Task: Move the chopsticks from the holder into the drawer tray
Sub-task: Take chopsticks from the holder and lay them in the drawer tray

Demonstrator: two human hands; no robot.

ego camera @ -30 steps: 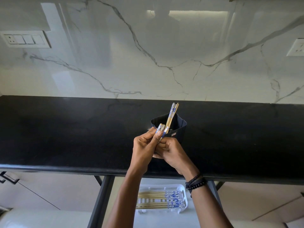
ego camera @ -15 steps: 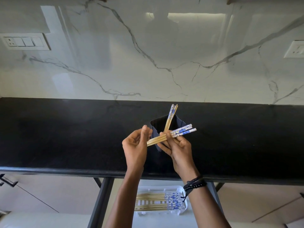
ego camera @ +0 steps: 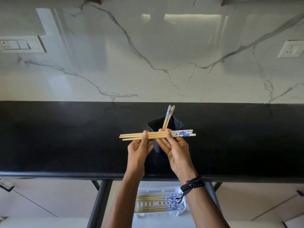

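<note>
Chopsticks [ego camera: 157,135] held horiz. in left hand [ego camera: 139,150], right hand [ego camera: 176,148], over holder [ego camera: 155,126].

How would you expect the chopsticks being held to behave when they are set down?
Probably stiff: the held chopsticks run straight past the left hand unsupported. Likely light, as fingertips alone pinch them. Being slender, they may roll or scatter if released loosely.

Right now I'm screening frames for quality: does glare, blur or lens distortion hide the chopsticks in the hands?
Head view: no. The chopsticks are sharp and evenly lit against the black countertop. Glare shows only as a ceiling-light reflection on the marble backsplash. The wide lens skews the wall socket at the right edge. The drawer tray below is bright and somewhat washed out.
</note>
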